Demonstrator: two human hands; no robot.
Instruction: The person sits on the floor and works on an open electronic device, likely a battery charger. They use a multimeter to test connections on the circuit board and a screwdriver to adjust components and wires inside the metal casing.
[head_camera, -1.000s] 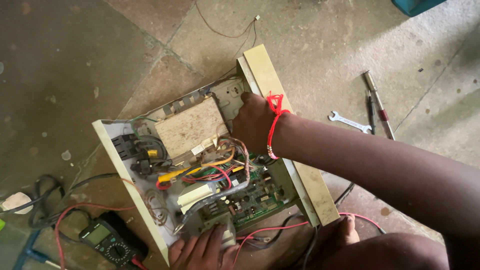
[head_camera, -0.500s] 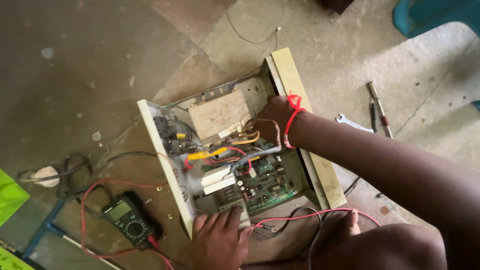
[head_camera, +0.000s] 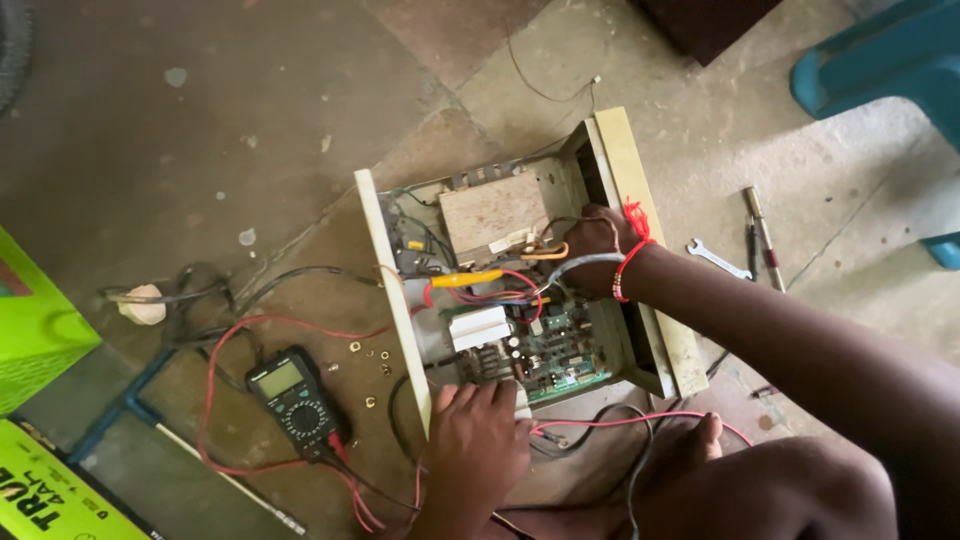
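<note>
Head view showed the open metal case (head_camera: 640, 190) now nearer the frame's middle than a second before — the meter (head_camera: 297, 401) had come fully into sight. Left hand (head_camera: 478, 435) lay spread, pressing the case's near edge by the circuit board (head_camera: 555, 350). Right hand (head_camera: 592, 250) sat among the wires (head_camera: 500, 285), fingers curled — whether pinching one, I cannot tell.

Opened cream metal electronics chassis (head_camera: 640, 190) flat on concrete floor, circuit board (head_camera: 560, 350) and coloured wires (head_camera: 490, 285) exposed.
</note>
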